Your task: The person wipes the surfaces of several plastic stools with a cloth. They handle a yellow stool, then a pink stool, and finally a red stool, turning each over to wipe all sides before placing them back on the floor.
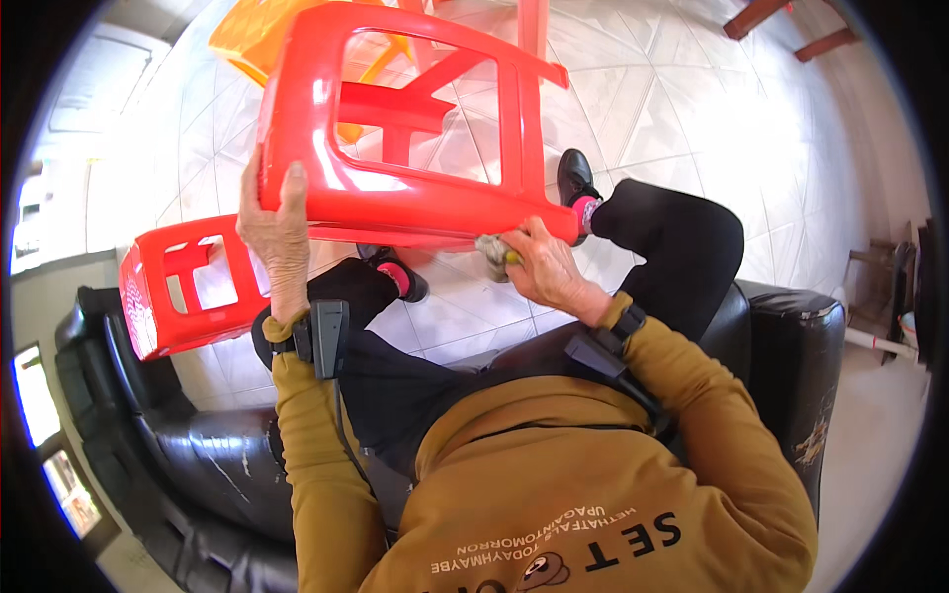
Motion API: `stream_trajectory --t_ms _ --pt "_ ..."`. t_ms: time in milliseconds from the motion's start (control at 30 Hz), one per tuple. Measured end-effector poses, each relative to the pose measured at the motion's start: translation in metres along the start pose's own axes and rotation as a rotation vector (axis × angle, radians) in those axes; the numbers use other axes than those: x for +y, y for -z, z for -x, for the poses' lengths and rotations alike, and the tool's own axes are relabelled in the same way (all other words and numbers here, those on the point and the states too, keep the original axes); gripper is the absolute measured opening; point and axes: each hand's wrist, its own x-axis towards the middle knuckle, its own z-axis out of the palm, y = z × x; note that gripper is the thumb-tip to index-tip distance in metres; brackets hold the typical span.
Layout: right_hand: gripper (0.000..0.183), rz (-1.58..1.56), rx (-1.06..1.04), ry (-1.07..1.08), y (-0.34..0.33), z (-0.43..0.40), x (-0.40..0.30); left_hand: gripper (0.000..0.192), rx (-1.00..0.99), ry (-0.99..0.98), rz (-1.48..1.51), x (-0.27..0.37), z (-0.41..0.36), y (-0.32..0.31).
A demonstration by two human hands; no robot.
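Note:
A large red plastic stool (415, 194) lies on its side in front of me, its seat turned to the left. My left hand (276, 222) grips it at the seat end, thumb on the near side panel and the other fingers partly hidden behind the edge. In my right hand (550, 268) is a bunched greyish cloth (492, 256) with a bit of yellow showing. The cloth meets the lower edge of the stool near its leg end.
A second red plastic stool (222, 315) lies tipped at the left, beside my knee. Beyond the large stool is an orange plastic stool (245, 37). I sit on a worn black sofa (786, 326) above a tiled floor (652, 126). Wooden furniture legs (752, 18) stand at the far right.

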Motion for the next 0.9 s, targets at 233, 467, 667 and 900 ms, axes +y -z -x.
stream_trajectory --t_ms 233,467,667,900 --pt "0.037 0.043 0.221 0.047 0.026 -0.066 0.016 0.051 -0.034 0.060 0.043 -0.010 -0.006 0.004" --pt "0.028 0.141 0.429 -0.171 0.031 -0.162 0.034 0.057 -0.037 0.074 0.055 -0.007 -0.015 -0.006" --pt "0.032 -0.065 0.554 0.137 -0.001 -0.120 -0.073 0.059 0.031 0.122 0.054 0.004 -0.006 -0.014" --pt "0.053 0.064 0.447 0.112 -0.008 -0.092 -0.036 0.058 0.037 0.158 0.046 0.003 -0.009 -0.010"
